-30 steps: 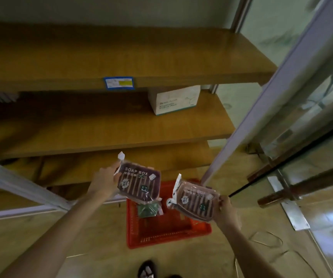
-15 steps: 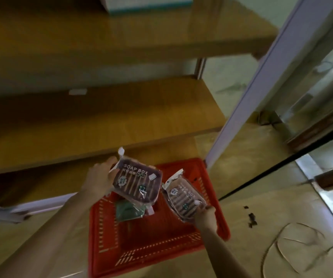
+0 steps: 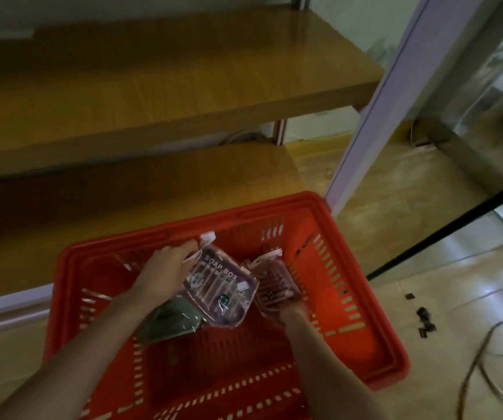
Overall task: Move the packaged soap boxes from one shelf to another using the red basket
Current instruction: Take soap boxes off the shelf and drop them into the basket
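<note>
Head view: left hand (image 3: 165,274) grips purple soap box (image 3: 222,289), right hand (image 3: 293,310) grips pink soap box (image 3: 274,281), both inside red basket (image 3: 183,226).

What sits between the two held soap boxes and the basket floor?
A green package lies in the red basket, partly under the purple soap box in the left hand. Nothing visible lies below the pink soap box in the right hand.

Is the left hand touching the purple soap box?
Touching. The head view shows the left hand gripping the purple soap box by its top-left edge, over the basket.
</note>
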### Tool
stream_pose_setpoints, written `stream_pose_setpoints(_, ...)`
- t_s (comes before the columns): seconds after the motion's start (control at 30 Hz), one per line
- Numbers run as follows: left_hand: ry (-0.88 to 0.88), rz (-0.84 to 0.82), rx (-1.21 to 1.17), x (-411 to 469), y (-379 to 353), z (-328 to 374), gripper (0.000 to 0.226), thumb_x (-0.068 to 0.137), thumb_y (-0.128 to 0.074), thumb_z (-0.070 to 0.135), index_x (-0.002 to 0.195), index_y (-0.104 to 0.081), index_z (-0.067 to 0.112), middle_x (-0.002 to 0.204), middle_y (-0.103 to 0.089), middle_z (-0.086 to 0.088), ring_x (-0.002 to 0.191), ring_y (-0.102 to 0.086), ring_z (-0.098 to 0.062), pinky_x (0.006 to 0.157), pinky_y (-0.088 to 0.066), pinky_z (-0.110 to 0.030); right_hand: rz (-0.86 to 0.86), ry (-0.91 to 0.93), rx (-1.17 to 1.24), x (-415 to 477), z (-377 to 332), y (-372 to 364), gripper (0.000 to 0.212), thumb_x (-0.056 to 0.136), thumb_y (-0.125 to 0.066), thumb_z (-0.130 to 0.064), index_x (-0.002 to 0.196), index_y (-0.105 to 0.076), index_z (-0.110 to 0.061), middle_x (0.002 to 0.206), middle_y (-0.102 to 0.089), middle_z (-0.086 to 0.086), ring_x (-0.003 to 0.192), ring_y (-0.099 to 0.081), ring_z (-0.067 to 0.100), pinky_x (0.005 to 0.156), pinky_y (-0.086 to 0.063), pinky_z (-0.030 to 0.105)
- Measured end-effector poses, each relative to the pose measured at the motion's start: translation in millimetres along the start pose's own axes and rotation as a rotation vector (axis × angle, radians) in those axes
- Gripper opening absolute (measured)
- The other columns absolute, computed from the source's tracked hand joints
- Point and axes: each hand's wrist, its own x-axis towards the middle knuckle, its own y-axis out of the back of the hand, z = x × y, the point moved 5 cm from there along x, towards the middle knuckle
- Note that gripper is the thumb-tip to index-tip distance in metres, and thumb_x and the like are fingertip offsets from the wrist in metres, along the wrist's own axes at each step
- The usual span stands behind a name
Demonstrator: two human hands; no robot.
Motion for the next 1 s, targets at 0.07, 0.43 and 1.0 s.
stream_pose_setpoints(0.07, -0.015, -0.025, 0.019, 3.8, -13.0, 1.5, 0.017, 0.092, -0.053, 0.015, 0.108, -0.057, 0.015, 0.060, -0.054, 0.009, 0.041, -0.051, 0.004, 0.038, -0.038, -0.012, -0.022, -0.049, 0.026, 18.9, 9.8, -6.4, 0.032, 0.093, -0.039, -0.001, 0.121, -0.055, 0.000, 0.088, -0.064, 0.015, 0.043, -0.062, 0.018, 0.037, -0.048, 0.022)
stream_pose_setpoints(0.43, -0.109, -0.160, 0.122, 29.9, -64.0, 36.1, 0.033, 0.094, -0.050, 0.020, 0.126, -0.049, 0.021, 0.099, -0.069, -0.003, 0.085, -0.064, -0.017, 0.077, -0.047, -0.026, -0.075, 0.460, -0.897, -59.5, -60.5, 29.0, 0.017, 0.086, -0.053, -0.009, 0.096, -0.064, -0.016, 0.108, -0.066, 0.007, 0.106, -0.060, 0.024, 0.074, -0.044, 0.025)
stream_pose_setpoints(1.0, -0.136, -0.230, 0.203, 94.4, -112.2, 67.5, 0.034, 0.093, -0.048, 0.026, 0.128, -0.049, 0.023, 0.124, -0.058, -0.009, 0.115, -0.055, -0.027, 0.092, -0.045, -0.039, -0.075, 0.717, -1.134, -125.0, -107.9, 64.9, 0.036, 0.093, -0.043, -0.011, 0.125, -0.054, -0.022, 0.134, -0.052, 0.001, 0.122, -0.049, 0.019, 0.100, -0.040, 0.029)
